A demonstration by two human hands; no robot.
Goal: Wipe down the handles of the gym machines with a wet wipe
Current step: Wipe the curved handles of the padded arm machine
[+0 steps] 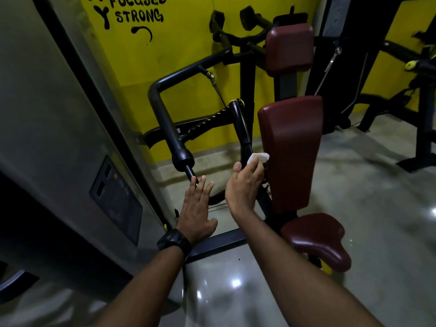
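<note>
the right grip (245,187) was curled round a white wet wipe (258,158), pressing it on the lower end of the black handle (241,123), just at 9 o'clock of the maroon back pad (290,149). at 9 o'clock of that grip, the left grip (200,208) held nothing, fingers straight, tips at a thin black bar (190,172).
</note>
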